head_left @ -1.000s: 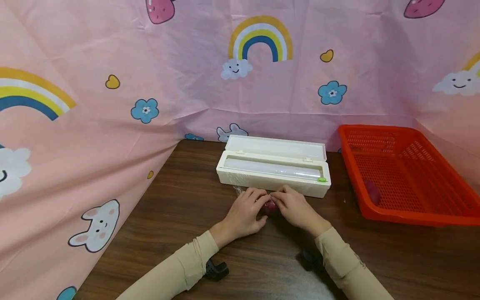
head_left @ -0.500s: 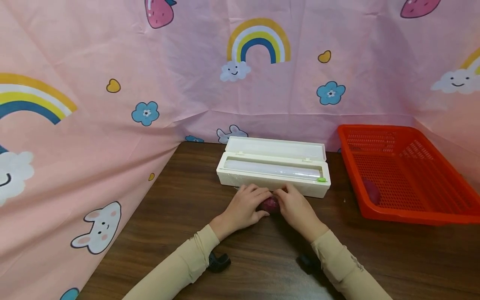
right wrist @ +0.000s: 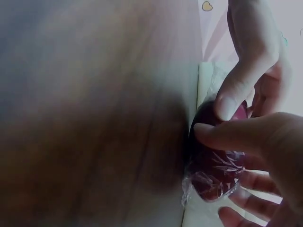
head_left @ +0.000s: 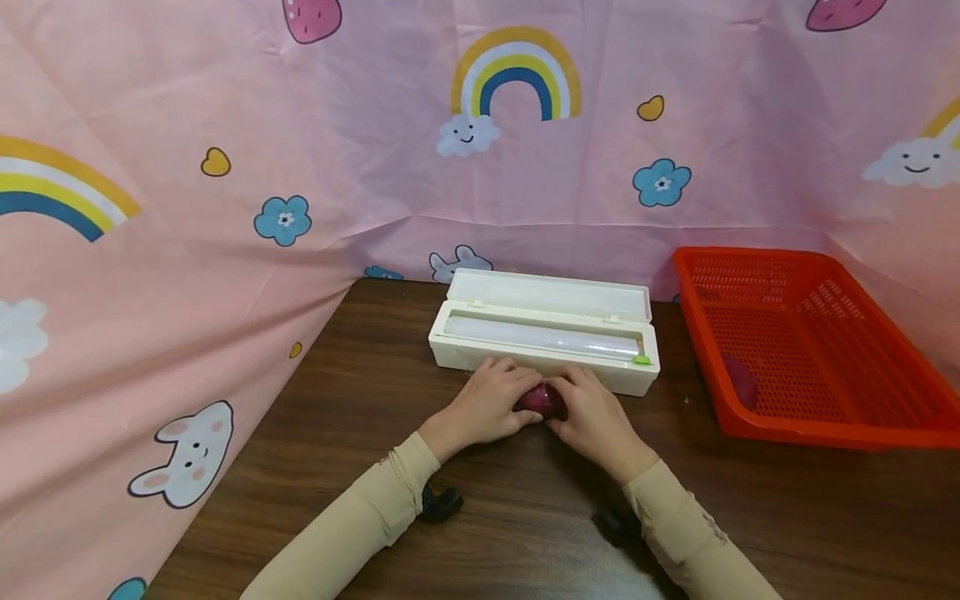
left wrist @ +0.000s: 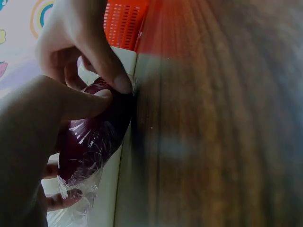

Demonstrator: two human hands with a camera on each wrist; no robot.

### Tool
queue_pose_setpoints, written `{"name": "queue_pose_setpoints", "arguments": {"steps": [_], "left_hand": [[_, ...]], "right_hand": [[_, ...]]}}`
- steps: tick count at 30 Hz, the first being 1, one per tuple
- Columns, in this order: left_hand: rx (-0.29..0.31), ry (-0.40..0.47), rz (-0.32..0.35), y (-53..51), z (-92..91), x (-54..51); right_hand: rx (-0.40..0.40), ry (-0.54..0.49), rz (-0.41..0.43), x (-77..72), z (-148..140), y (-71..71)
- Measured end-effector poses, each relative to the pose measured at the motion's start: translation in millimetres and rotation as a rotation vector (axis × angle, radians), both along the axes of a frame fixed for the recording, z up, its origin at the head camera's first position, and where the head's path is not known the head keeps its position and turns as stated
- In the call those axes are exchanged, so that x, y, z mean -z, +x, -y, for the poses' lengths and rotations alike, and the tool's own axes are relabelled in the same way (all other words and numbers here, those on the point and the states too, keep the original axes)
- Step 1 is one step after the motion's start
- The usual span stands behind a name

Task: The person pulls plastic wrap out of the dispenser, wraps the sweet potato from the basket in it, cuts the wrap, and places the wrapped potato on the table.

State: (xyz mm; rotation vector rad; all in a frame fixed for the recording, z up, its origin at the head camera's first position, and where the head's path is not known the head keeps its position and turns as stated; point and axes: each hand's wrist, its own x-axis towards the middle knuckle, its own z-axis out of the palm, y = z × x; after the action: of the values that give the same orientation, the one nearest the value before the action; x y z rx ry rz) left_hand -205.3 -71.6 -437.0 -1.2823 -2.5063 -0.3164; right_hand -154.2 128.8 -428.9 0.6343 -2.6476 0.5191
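Observation:
Both hands hold a dark purple-red oval thing (head_left: 543, 402), possibly a fruit or vegetable, wrapped in clear cling film (left wrist: 80, 208). My left hand (head_left: 483, 407) grips its left end, thumb toward me and fingers over the far side. At the other end, my right hand (head_left: 596, 421) curls round it in the same way. The thumbs nearly meet on its near side. In the right wrist view, crinkled film clings to the purple-red oval thing (right wrist: 215, 165) and bunches at its end. Just behind the hands stands a white cling film box (head_left: 457, 357).
The box's lid (head_left: 551, 298) is raised, showing the film roll (head_left: 540, 335) and a green slider (head_left: 642, 360). To the right, a red plastic basket (head_left: 832, 358) holds a similar purple-red thing (head_left: 740, 382). A printed cloth (head_left: 390, 150) hangs behind the wooden table (head_left: 495, 533).
The right hand has gone from pinching near the top of the wrapped thing to gripping its right end. The loose film beside the left hand is out of sight in the head view.

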Motion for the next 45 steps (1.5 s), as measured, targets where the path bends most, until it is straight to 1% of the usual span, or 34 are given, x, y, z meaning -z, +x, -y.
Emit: {"name": "queue_pose_setpoints", "arguments": {"steps": [5, 10, 14, 18, 21, 25, 28, 32, 38, 42, 45], "left_hand": [[-0.035, -0.060, 0.022, -0.1, -1.8, 0.1], [-0.046, -0.087, 0.028, 0.7, -3.2, -1.4], [-0.046, -0.061, 0.040, 0.6, -4.5, -3.3], [-0.039, -0.043, 0.029, 0.6, -5.0, -3.4], [-0.030, -0.039, -0.003, -0.3, -5.2, -1.8], [-0.018, -0.005, -0.061, -2.5, -4.5, -0.1], [-0.004, 0.016, -0.078, -3.9, -2.9, -0.8], [0.008, 0.016, -0.079, -5.7, -1.7, -4.3], [0.003, -0.001, -0.063, -7.6, -1.5, -7.6], [0.000, -0.001, -0.048, -7.9, -1.0, -7.3], [0.002, 0.008, -0.035, -7.6, 0.2, -5.6]], "right_hand": [[0.016, 0.025, -0.002, -1.1, 1.3, -4.4], [0.015, 0.095, -0.048, 0.3, 1.8, -6.0], [0.020, 0.112, -0.093, 1.3, 0.6, -6.0], [0.032, 0.112, -0.096, -0.1, -0.2, -5.5], [0.041, 0.108, -0.074, -1.1, -0.4, -5.8], [0.033, 0.097, -0.046, -3.2, -0.3, -6.2], [0.022, 0.099, -0.034, -5.6, -0.2, -6.6], [0.019, 0.108, -0.035, -6.9, -1.6, -7.7], [0.000, 0.119, -0.074, -4.4, -4.4, -9.1], [0.006, 0.115, -0.082, -2.7, -5.0, -8.4], [0.019, 0.116, -0.063, -1.0, -4.3, -6.8]]}}
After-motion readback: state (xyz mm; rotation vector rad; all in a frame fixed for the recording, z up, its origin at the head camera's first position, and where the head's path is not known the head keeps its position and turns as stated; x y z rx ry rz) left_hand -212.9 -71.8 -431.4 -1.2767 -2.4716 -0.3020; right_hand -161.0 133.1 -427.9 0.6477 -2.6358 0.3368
